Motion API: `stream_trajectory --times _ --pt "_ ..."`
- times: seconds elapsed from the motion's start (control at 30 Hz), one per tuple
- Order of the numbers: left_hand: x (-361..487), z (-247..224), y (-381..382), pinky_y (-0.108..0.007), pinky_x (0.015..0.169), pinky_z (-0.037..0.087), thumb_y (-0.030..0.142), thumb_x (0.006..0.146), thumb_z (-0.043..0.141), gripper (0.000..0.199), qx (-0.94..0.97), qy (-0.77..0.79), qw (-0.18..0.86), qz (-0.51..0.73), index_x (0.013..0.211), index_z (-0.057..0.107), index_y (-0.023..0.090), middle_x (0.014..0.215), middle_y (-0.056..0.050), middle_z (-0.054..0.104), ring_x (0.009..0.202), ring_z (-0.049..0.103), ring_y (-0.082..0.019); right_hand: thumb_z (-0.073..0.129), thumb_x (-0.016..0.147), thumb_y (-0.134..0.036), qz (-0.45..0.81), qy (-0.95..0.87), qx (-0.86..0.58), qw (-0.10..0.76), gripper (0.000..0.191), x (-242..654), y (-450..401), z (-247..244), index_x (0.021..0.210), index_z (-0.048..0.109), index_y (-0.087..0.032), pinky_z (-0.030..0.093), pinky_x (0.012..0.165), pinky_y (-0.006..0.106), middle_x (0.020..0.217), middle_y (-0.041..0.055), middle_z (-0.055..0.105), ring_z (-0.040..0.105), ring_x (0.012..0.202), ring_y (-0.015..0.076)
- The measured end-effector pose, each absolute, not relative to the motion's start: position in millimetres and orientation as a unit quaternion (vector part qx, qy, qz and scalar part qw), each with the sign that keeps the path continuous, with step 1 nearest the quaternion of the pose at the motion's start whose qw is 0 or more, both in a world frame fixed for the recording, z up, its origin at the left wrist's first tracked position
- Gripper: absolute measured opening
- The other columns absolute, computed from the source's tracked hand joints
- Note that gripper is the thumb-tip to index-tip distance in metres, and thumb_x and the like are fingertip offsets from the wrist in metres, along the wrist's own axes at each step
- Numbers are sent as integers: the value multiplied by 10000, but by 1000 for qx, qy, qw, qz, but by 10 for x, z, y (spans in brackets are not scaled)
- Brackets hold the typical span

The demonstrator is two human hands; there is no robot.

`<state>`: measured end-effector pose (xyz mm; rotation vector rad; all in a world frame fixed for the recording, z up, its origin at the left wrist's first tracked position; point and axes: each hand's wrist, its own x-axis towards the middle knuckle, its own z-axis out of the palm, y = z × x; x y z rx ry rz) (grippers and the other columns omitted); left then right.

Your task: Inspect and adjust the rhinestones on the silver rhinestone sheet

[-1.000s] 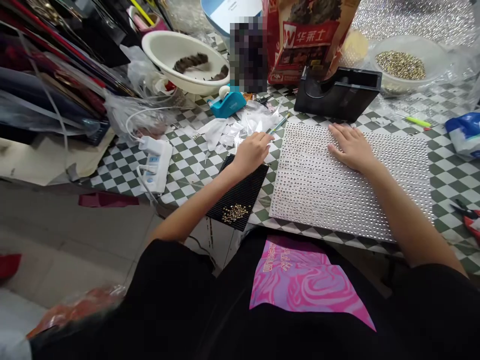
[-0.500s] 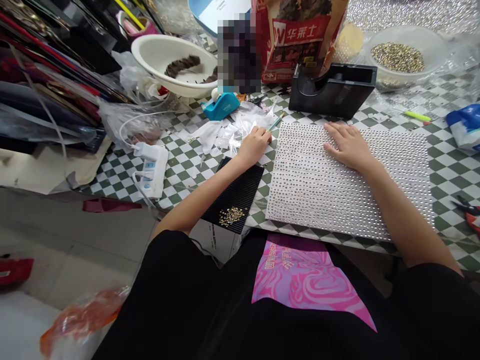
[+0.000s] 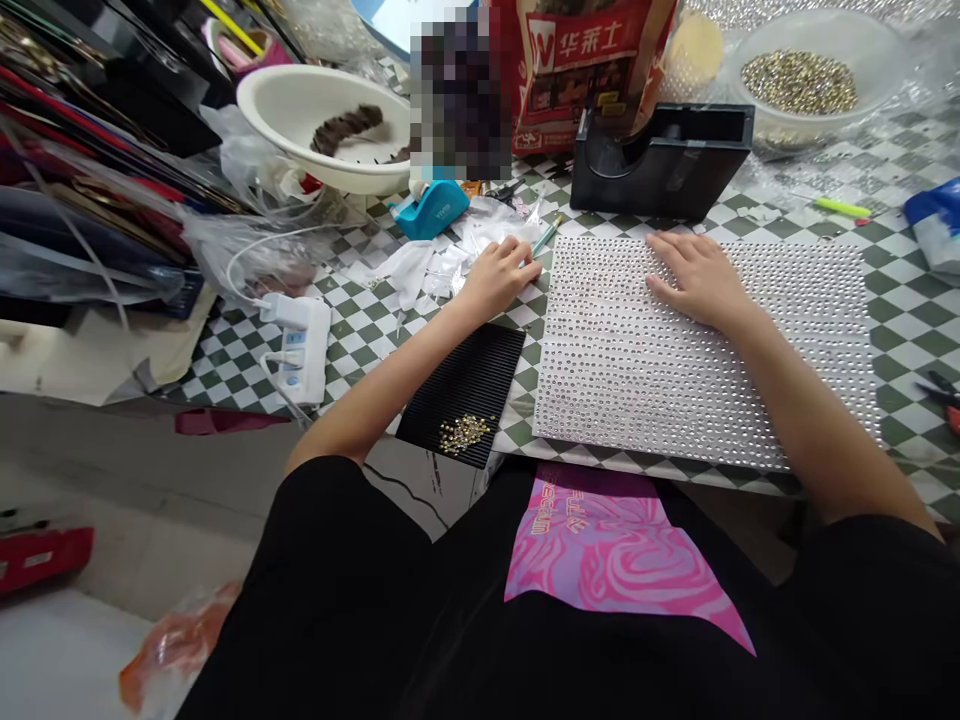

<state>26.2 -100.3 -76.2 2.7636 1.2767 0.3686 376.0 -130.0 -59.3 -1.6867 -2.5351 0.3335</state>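
My right hand [image 3: 697,280] lies flat, fingers stretched out and slightly apart, on the upper part of a white sheet [image 3: 637,390] covered with rows of small shiny rhinestones. To the left of that sheet, my left hand [image 3: 499,276] is closed with curled fingers above the checkered cloth. Anything inside its fingers is hidden. A slim pen-like stick [image 3: 549,233] shows just beyond its fingertips; whether they touch is unclear. Below my left forearm is a black ridged tray [image 3: 480,375], holding a small heap of gold rhinestones [image 3: 463,433] near its front edge.
Behind the hands stand a blue tape dispenser [image 3: 431,210], crumpled clear plastic [image 3: 487,232], a black tape dispenser [image 3: 664,165] and a red paper bag [image 3: 585,70]. A bowl of rhinestones [image 3: 799,82] sits back right. A power strip [image 3: 306,350] lies left.
My left hand has drawn slightly back and left from the pen-like stick. My right hand stays flat on the sheet. The whole view has shifted a little.
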Motion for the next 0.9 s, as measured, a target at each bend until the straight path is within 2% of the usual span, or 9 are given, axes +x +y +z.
stream_trajectory --times 0.4,0.6,0.7,0.8,0.9 --pt "163 -725 -817 -461 941 496 190 913 499 186 935 343 45 80 1019 651 192 1044 -139 648 1043 569 -308 324 987 -642 112 -824 -554 45 740 3769 -1299 -612 1636 249 -294 211 1304 575 1669 39 336 311 1546 329" --pt "139 -646 -852 -409 918 514 200 914 536 109 912 356 130 159 1002 601 205 979 -99 663 989 588 -249 328 988 -637 111 -825 -552 49 732 3772 -1300 -604 1635 247 -303 210 1302 574 1672 31 330 312 1544 329" --pt "129 -591 -923 -362 859 527 177 908 559 95 884 368 180 223 995 584 206 946 -78 665 933 608 -205 331 988 -621 112 -822 -557 42 737 3756 -1312 -589 1635 252 -280 209 1303 567 1672 43 329 307 1546 329" --pt "123 -528 -1007 -329 781 528 151 892 568 171 858 374 229 269 1056 588 194 896 -52 665 857 631 -171 332 986 -616 114 -822 -557 45 732 3752 -1315 -594 1633 256 -283 207 1303 572 1676 39 322 306 1547 328" --pt "127 -447 -1101 -324 777 536 160 892 580 266 837 382 274 280 1155 584 196 906 -33 686 841 656 -154 327 987 -609 116 -821 -556 51 722 3753 -1314 -596 1630 257 -289 202 1306 581 1681 28 311 292 1557 320"
